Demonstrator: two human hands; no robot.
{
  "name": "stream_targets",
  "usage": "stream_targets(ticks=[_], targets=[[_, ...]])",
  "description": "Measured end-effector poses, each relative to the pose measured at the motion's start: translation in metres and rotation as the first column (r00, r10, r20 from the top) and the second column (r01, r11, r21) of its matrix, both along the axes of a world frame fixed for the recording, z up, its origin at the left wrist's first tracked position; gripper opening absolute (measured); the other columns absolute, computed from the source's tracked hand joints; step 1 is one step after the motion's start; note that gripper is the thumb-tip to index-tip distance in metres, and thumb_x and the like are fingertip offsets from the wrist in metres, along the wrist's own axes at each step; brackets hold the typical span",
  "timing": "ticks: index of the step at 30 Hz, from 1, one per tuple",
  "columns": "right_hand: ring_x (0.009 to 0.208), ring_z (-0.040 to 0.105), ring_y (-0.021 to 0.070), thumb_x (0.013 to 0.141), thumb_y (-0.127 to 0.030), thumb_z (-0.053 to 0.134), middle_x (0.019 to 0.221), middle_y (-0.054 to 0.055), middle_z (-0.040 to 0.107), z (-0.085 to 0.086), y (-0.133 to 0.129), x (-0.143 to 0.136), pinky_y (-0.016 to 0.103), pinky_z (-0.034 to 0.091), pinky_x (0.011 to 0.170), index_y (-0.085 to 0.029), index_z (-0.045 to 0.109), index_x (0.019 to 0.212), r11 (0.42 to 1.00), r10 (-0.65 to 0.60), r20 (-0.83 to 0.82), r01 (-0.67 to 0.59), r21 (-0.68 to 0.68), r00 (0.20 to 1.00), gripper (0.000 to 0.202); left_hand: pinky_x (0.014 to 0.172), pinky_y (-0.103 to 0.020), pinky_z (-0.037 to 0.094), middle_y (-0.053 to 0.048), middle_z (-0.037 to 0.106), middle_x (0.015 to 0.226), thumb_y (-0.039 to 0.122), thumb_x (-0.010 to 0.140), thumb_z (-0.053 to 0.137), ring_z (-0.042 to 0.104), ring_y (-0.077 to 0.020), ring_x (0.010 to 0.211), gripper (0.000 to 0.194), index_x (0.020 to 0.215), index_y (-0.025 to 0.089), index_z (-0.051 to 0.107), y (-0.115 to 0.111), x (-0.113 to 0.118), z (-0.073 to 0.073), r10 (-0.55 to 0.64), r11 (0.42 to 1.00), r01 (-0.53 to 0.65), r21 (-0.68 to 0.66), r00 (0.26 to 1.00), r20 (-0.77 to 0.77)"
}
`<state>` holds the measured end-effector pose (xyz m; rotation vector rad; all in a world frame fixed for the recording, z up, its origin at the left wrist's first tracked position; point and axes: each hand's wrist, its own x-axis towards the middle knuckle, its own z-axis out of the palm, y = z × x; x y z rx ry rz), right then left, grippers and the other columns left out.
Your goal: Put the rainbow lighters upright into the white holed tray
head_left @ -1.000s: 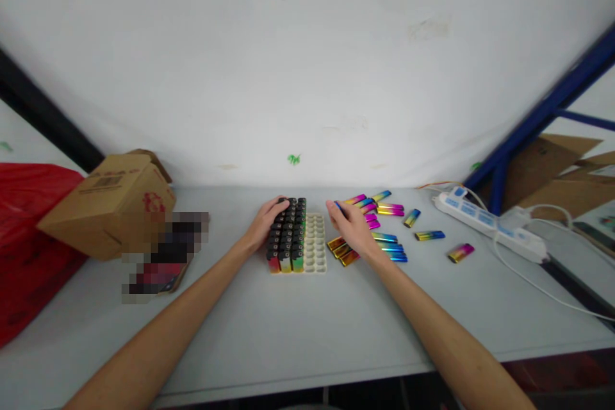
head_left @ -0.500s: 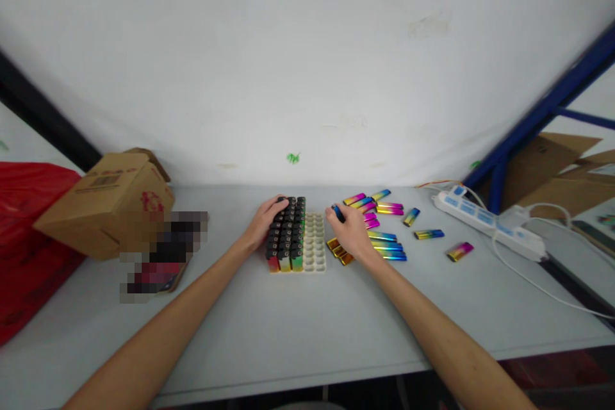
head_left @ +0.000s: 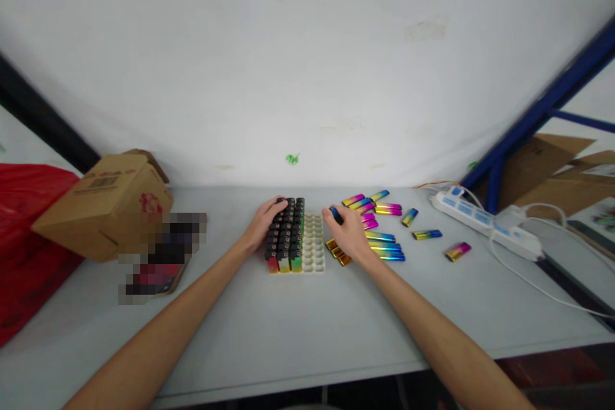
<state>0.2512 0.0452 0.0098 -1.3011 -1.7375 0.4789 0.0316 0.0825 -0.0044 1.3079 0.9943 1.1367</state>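
The right hand (head_left: 346, 227) has a dark blue lighter (head_left: 335, 214) pinched upright in its grip, between the white tray (head_left: 314, 271) and the pile of loose metallic lighters (head_left: 382, 237), apart from both as far as this angle shows. The left hand (head_left: 262, 224) touches the far left of the black-topped lighters (head_left: 284, 237) packed in the tray, its thumb over their tops; the other fingers are hidden, so I cannot tell how firmly that grip closes.

As I judge it, a push from the left hand could slide the tray across the smooth-looking desk (head_left: 288, 339) or tilt the outer lighters. The pinch is short, so a slick casing could twist or slip out. The right wrist passes over the pile, and brushing it could scatter pieces.

Counted: one tray, with three columns of black-topped lighters standing in it and two columns of cells showing on the right; the rows overlap too much to number. One lighter is in the right hand. Three loose ones lie singly to the right; the pile has roughly a dozen, some covered. One power strip (head_left: 485, 223) and one cardboard box (head_left: 106, 205) flank these.
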Motion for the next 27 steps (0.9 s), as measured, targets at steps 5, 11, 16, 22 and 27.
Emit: stream_targets(ticks=[5, 11, 16, 22, 27], targets=[[0.057, 0.038, 0.0121, 0.094, -0.038, 0.047, 0.055, -0.005, 0.038, -0.002, 0.001, 0.000, 0.028, 0.022, 0.057, -0.022, 0.041, 0.062, 1.000, -0.004, 0.020, 0.004, 0.000, 1.000, 0.036, 0.079, -0.027, 0.045, 0.001, 0.066, 0.085, 0.052, 0.082, 0.067, 0.060, -0.0192, 0.085, 0.034, 0.091, 0.019, 0.065, -0.002, 0.001, 0.002, -0.015, 1.000, 0.015, -0.013, 1.000, 0.021], [0.060, 0.044, 0.0140, 0.101, -0.048, 0.047, 0.061, -0.005, 0.045, -0.001, 0.001, 0.001, 0.028, 0.028, 0.059, -0.022, 0.046, 0.072, 0.999, 0.032, 0.065, -0.033, 0.002, 0.997, 0.039, 0.077, -0.028, 0.045, 0.001, 0.065, 0.082, 0.052, 0.080, 0.068, 0.060, -0.0195, 0.083, 0.034, 0.088, 0.019, 0.064, -0.003, 0.003, 0.005, -0.007, 1.000, 0.008, -0.023, 1.000, 0.023], [0.080, 0.057, 0.0180, 0.106, -0.042, 0.041, 0.085, 0.003, 0.061, -0.001, 0.006, 0.006, 0.028, 0.040, 0.069, -0.021, 0.057, 0.094, 0.982, 0.181, 0.094, -0.184, 0.031, 0.979, 0.028, 0.078, -0.028, 0.045, 0.001, 0.065, 0.084, 0.052, 0.082, 0.067, 0.060, -0.0196, 0.084, 0.033, 0.088, 0.019, 0.064, -0.003, 0.002, 0.005, -0.007, 1.000, 0.007, -0.009, 1.000, 0.008], [0.071, 0.055, 0.0181, 0.105, -0.042, 0.048, 0.073, 0.000, 0.058, -0.004, 0.014, 0.009, 0.029, 0.039, 0.069, -0.022, 0.053, 0.082, 0.986, 0.101, 0.247, -0.131, 0.105, 0.964, 0.031, 0.082, -0.029, 0.045, -0.001, 0.067, 0.087, 0.050, 0.084, 0.066, 0.060, -0.0205, 0.089, 0.032, 0.091, 0.019, 0.066, -0.001, 0.001, 0.001, -0.023, 1.000, 0.023, 0.011, 1.000, 0.012], [0.073, 0.060, 0.0192, 0.106, -0.038, 0.048, 0.078, 0.003, 0.065, -0.010, 0.024, 0.007, 0.029, 0.039, 0.068, -0.022, 0.051, 0.083, 0.987, 0.079, 0.285, -0.115, 0.112, 0.955, 0.028, 0.081, -0.029, 0.045, -0.001, 0.067, 0.088, 0.051, 0.084, 0.065, 0.059, -0.0206, 0.087, 0.033, 0.091, 0.019, 0.066, -0.001, 0.001, 0.002, -0.022, 0.999, 0.022, 0.024, 1.000, -0.005]])
